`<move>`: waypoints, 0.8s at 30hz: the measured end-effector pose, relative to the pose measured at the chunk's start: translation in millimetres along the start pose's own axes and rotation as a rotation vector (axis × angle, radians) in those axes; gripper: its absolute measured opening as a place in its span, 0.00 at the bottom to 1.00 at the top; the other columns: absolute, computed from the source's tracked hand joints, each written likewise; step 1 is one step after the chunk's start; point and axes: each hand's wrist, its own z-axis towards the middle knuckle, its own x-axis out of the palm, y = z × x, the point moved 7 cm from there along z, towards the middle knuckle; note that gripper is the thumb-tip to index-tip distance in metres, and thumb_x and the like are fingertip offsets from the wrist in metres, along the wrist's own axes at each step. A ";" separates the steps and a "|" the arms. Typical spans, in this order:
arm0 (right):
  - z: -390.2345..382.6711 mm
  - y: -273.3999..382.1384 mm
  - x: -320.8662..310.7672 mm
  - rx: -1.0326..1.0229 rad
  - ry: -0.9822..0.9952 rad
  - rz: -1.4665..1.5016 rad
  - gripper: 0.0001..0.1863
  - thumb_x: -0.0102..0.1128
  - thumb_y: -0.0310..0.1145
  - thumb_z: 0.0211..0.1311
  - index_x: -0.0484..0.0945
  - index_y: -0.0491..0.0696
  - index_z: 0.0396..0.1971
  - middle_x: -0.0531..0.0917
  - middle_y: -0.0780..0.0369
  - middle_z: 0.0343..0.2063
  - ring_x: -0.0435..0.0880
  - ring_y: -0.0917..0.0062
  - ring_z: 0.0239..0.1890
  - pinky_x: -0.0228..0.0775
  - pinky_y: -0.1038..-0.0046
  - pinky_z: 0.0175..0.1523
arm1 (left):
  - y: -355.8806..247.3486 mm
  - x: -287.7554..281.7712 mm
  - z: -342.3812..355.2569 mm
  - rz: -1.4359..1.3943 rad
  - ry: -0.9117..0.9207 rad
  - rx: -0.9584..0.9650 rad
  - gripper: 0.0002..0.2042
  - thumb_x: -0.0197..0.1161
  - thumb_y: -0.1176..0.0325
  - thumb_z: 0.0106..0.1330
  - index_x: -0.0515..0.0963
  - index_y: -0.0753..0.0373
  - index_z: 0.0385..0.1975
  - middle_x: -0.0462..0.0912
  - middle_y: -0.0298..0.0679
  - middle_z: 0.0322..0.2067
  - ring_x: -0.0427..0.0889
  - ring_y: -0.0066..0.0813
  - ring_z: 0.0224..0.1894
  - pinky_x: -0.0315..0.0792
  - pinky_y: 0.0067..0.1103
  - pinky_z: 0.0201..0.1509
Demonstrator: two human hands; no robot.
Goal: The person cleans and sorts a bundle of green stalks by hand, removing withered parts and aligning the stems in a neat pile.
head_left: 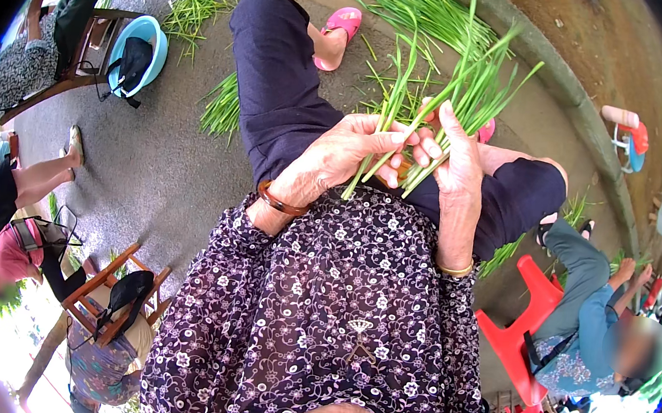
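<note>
Over my lap, my right hand [457, 151] grips a bunch of long green stalks [477, 93], flat-leaved and pale at the lower ends, like Chinese chives. The thumb lies along the bunch. Close beside it, my left hand [352, 149] pinches a few similar stalks [396, 93] between thumb and fingers. The fingertips of both hands nearly meet, and the leaves point away from me. Some fingers are hidden behind the stalks. A brown bangle [280, 201] circles my left wrist, and a yellowish one [456, 271] my right.
Beyond my knees lie a large pile of green stalks [422, 8] and a looser heap [203, 3]. A small bundle [223, 107] is by my left leg. A blue basin [156, 38] holds a black bag. People sit on both sides, one on a red plastic chair [522, 328]. A curb [587, 112] curves along the right.
</note>
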 end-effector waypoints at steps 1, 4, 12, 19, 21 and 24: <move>-0.3 -1.8 0.3 0.015 -0.001 -0.020 0.14 0.53 0.36 0.55 0.71 0.40 0.34 0.71 0.64 0.19 0.64 0.84 0.10 0.59 0.80 0.12 | -0.6 0.3 0.0 0.006 -0.012 -0.001 0.13 0.52 0.70 0.60 0.70 0.72 0.39 0.75 0.41 0.26 0.75 0.24 0.27 0.76 0.21 0.30; 0.2 -8.0 1.5 0.054 0.023 -0.049 0.15 0.55 0.35 0.54 0.71 0.40 0.36 0.71 0.63 0.17 0.66 0.83 0.11 0.60 0.81 0.13 | -3.5 0.6 0.2 0.117 -0.035 0.037 0.13 0.52 0.69 0.59 0.71 0.72 0.40 0.77 0.42 0.30 0.76 0.23 0.29 0.73 0.16 0.31; 3.4 -12.9 -0.1 0.055 0.028 -0.139 0.11 0.56 0.30 0.52 0.72 0.40 0.33 0.73 0.63 0.16 0.68 0.83 0.12 0.61 0.82 0.12 | -10.8 1.6 -3.5 0.250 -0.106 0.126 0.13 0.52 0.67 0.60 0.71 0.71 0.40 0.77 0.40 0.32 0.75 0.19 0.28 0.70 0.14 0.33; 0.8 4.7 0.2 -0.051 0.123 -0.184 0.06 0.51 0.30 0.55 0.69 0.44 0.31 0.74 0.60 0.25 0.75 0.73 0.26 0.72 0.73 0.28 | -16.4 -30.6 -1.6 0.046 -0.064 0.101 0.17 0.50 0.61 0.61 0.70 0.71 0.41 0.72 0.36 0.28 0.72 0.21 0.27 0.69 0.16 0.30; 1.1 4.3 5.9 -0.064 0.219 -0.066 0.06 0.49 0.29 0.57 0.68 0.44 0.31 0.73 0.61 0.24 0.75 0.72 0.29 0.71 0.67 0.37 | -18.5 -31.2 0.9 -0.092 0.074 0.111 0.18 0.50 0.60 0.61 0.70 0.71 0.42 0.72 0.38 0.30 0.72 0.22 0.27 0.69 0.16 0.29; -1.1 5.9 13.5 -0.078 0.312 0.017 0.05 0.45 0.28 0.59 0.66 0.44 0.34 0.71 0.64 0.22 0.74 0.72 0.29 0.70 0.61 0.41 | -15.5 -37.0 4.3 -0.141 0.035 0.110 0.19 0.51 0.61 0.60 0.69 0.71 0.43 0.73 0.37 0.31 0.73 0.23 0.31 0.70 0.18 0.34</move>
